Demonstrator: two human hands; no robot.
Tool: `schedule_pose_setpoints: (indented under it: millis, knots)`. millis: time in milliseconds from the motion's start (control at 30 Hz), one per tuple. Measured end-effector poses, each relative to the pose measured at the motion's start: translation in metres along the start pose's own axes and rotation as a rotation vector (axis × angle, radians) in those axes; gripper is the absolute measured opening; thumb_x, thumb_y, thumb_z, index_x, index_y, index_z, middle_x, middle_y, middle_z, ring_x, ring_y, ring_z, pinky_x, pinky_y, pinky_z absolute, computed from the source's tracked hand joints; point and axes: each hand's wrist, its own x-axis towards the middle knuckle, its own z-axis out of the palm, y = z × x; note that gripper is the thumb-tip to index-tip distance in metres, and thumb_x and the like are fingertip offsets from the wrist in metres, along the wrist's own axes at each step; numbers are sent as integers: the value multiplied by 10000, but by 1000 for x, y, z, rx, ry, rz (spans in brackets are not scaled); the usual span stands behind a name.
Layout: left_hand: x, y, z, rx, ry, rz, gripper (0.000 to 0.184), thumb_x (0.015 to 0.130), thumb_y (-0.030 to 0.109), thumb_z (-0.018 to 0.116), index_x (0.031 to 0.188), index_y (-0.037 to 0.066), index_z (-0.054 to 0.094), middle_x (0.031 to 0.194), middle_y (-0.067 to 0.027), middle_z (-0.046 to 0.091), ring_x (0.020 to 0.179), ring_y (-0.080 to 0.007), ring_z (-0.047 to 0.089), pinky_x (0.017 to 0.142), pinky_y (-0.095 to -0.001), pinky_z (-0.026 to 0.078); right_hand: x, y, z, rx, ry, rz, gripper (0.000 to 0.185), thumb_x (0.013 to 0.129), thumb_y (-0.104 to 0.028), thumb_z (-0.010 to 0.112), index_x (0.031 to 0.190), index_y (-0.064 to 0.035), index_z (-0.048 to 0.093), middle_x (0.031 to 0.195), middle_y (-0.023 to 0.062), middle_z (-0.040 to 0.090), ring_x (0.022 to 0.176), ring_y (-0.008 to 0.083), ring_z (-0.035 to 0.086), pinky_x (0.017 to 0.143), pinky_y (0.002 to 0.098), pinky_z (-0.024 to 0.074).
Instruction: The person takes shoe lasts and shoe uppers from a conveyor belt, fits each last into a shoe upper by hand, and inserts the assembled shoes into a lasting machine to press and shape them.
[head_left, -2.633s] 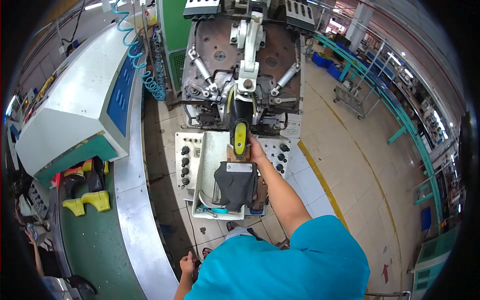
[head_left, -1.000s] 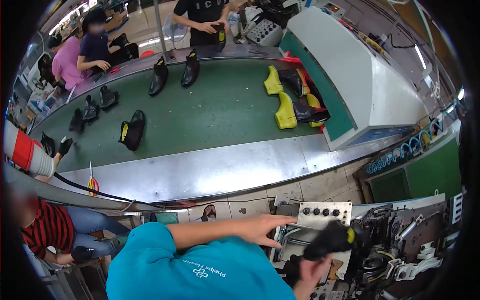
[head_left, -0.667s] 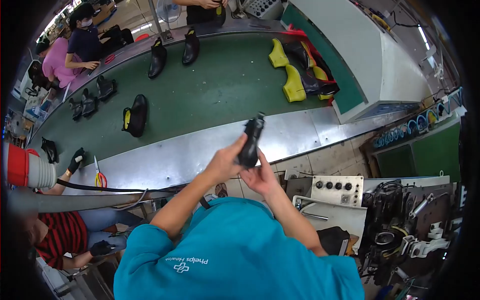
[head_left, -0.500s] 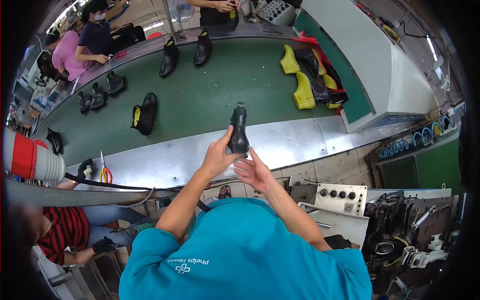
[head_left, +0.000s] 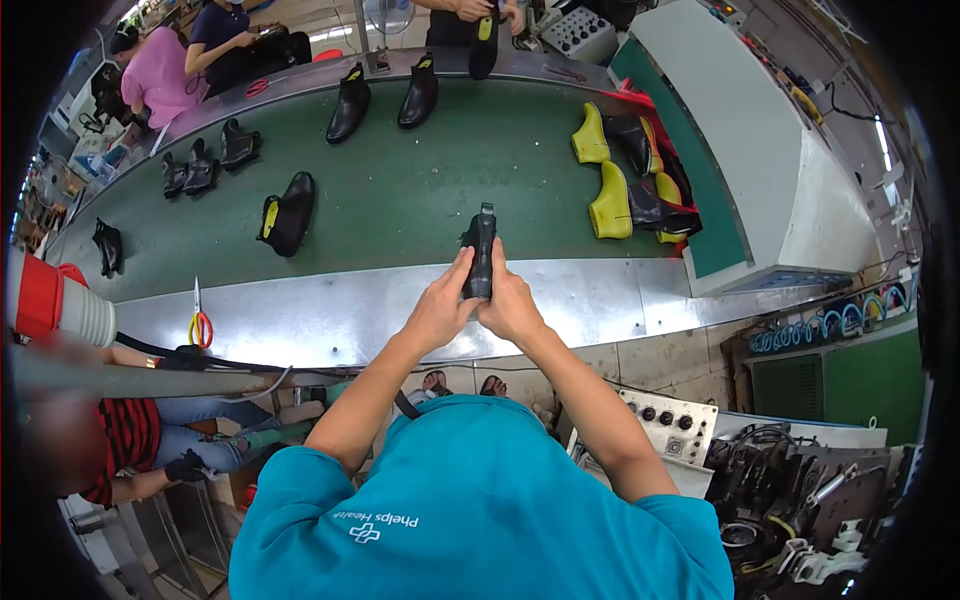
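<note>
Through my feed I see a long, metal-edged green bench [head_left: 400, 215] — pale tiled floor [head_left: 650, 366] below, a white housing [head_left: 785, 150] at right, a green cabinet [head_left: 868, 375] near it, a lit tube light [head_left: 883, 146] beyond.

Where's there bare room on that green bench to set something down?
Beyond the held boot, the green bench is bare between the near black ankle boot and the yellow-and-black boots. The metal edging right of your right hand is free too. Crowded: beside the white machine, and around the three black shoe uppers.
</note>
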Motion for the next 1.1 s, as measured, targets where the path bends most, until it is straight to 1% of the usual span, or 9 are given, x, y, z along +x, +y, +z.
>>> schedule_pose_setpoints:
  millis: [300, 500, 567, 733, 833, 900, 1000, 1033, 1100]
  knots:
    - [-7, 17, 26, -74, 179, -119, 793, 752, -47, 718, 1486, -27, 418, 1428, -322, 500, 1271, -454, 547, 1011, -430, 512, -13, 7, 2, -34, 79, -67, 983, 711, -11, 697, 1519, 149, 161, 1042, 335, 643, 826, 461, 689, 725, 475, 575]
    - [-19, 3, 5, -77, 47, -32, 1009, 816, 15, 753, 1594, -8, 110, 1501, -296, 441, 1280, -448, 548, 1037, -433, 492, -25, 19, 11, 137, 168, -154, 939, 695, 12, 778, 1492, 113, 293, 1097, 314, 671, 961, 434, 701, 794, 436, 573]
    - [-28, 0, 2, -125, 32, -28, 1032, 822, 65, 771, 1590, -25, 87, 1513, -303, 423, 1321, -439, 518, 1068, -431, 465, -32, 22, 16, 162, 195, -145, 838, 701, -18, 818, 1432, 80, 419, 1081, 285, 694, 1029, 403, 705, 827, 407, 573]
    - [-40, 6, -5, -237, -15, 22, 1163, 803, 229, 838, 1575, -71, 21, 1571, -324, 319, 1419, -411, 428, 1139, -418, 389, -45, 14, 30, 181, 270, -191, 812, 716, -61, 824, 1421, 43, 435, 1116, 249, 694, 998, 390, 710, 792, 409, 578]
    - [-31, 25, -4, -110, 114, -19, 1159, 802, 380, 825, 1570, -88, 95, 1401, -342, 525, 1284, -405, 576, 1045, -425, 473, -53, 9, 40, 122, 305, -223, 825, 726, -121, 835, 1423, 43, 425, 1099, 216, 694, 935, 371, 716, 734, 410, 580]
    - [-12, 56, -22, -201, 9, -550, 961, 851, 479, 748, 1478, -123, 340, 1081, -302, 696, 1031, -423, 697, 897, -478, 537, -56, 5, 43, 42, 261, -212, 823, 752, -235, 838, 1411, 45, 433, 1058, 179, 683, 855, 336, 698, 684, 401, 568]
    - [4, 37, -32, 240, 20, -543, 729, 871, 528, 686, 1251, -85, 582, 828, -242, 717, 827, -450, 700, 774, -520, 539, -60, -6, 40, -51, 230, -376, 826, 748, -295, 862, 1404, 22, 473, 964, 160, 686, 812, 303, 686, 657, 383, 555]
    - [6, 37, -41, 198, 35, -515, 562, 869, 485, 696, 1050, -45, 657, 871, -260, 715, 872, -468, 681, 785, -516, 536, -61, -12, 35, -58, 234, -429, 814, 773, -361, 846, 1403, 12, 490, 948, 149, 686, 805, 295, 675, 650, 381, 550]
    - [9, 20, -53, 209, 67, -508, 527, 869, 472, 696, 1018, -33, 675, 868, -263, 712, 877, -466, 682, 781, -515, 534, -63, -6, 38, -63, 228, -450, 800, 779, -366, 840, 1399, 9, 501, 930, 148, 685, 799, 293, 674, 651, 387, 549]
